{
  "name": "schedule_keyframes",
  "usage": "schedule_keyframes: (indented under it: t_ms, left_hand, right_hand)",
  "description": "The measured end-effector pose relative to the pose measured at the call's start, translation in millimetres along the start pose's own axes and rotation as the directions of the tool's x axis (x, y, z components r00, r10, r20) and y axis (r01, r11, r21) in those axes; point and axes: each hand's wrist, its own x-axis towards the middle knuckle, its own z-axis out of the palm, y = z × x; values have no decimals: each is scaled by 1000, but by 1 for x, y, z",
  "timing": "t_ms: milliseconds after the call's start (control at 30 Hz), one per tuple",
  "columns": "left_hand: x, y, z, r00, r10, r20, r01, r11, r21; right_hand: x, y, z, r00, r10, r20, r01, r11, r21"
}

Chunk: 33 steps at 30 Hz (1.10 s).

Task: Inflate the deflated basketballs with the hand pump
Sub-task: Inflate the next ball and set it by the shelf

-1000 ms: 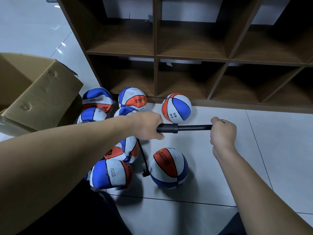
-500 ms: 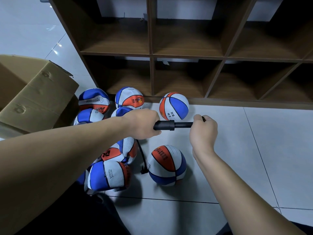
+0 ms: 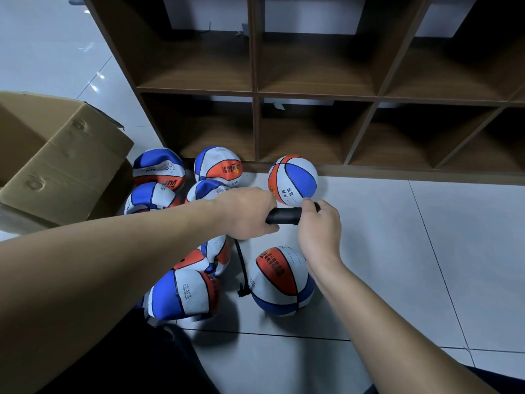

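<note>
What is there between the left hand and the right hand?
In the head view, only the short black pump barrel shows between the left hand and the right hand; each hand grips one end.

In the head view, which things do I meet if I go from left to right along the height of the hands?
cardboard box → left hand → pump → right hand → bare floor tiles

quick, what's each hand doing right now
Left hand: closed, gripping the barrel of the black hand pump.
Right hand: closed on the pump's handle end, pushed in close to the barrel.
</note>
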Motion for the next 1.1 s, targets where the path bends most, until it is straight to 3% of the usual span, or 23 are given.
schedule_keyframes:
  t_ms: [300,433,600,767,1100]
  left_hand:
    - [2,-4,-2,998,1,59,3,998,-65]
    - [3,-13,0,996,-24,90,36,991,-132]
    - [2,-20,0,994,-44,103,56,991,-122]
    - [2,-11,3,998,-48,37,49,998,-27]
    - [-2,-8,0,999,-37,-29,37,999,-11]
  right_hand:
    - [17,-5,-20,989,65,131,-60,998,-37]
    - [39,-9,-50,995,82,59,-78,995,-61]
    - [62,-3,-80,973,229,10,-229,969,96]
    - [47,1,-61,969,172,-177,-155,982,107]
    - [28,0,-31,980,73,-187,-53,992,112]
